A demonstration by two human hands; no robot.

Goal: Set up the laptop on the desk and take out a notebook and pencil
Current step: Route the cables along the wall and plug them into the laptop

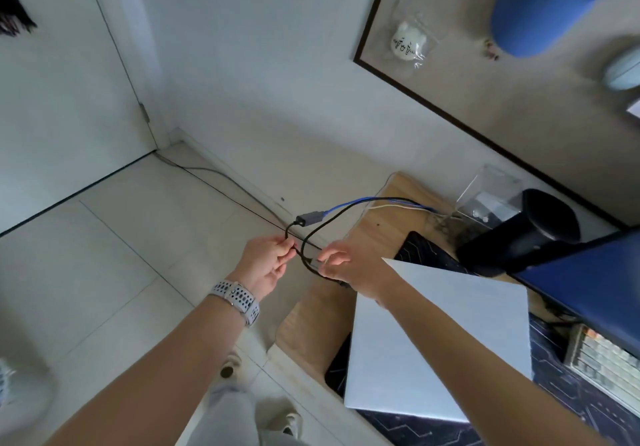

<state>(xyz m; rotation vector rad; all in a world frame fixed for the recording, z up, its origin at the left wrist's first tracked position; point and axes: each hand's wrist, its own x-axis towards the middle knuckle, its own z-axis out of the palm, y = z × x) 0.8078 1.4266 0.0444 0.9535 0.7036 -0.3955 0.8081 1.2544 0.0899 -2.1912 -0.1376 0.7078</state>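
A closed silver laptop (440, 352) lies on the dark desk mat (426, 251) near the left end of the wooden desk (381, 224). Just past that desk end, my left hand (266, 262) pinches a black cable (325, 224) that loops up to a small grey adapter (306, 218) with a blue lead. My right hand (349, 265) grips a grey plug at the other part of the same cable loop, close beside the laptop's far corner. No notebook or pencil is in view.
A monitor (588, 279) on a black stand (519, 237) fills the right side, with a keyboard (602, 369) under it. A clear plastic box (485, 196) sits at the desk's back corner. A pinboard (485, 75) hangs on the wall. Tiled floor lies left of the desk.
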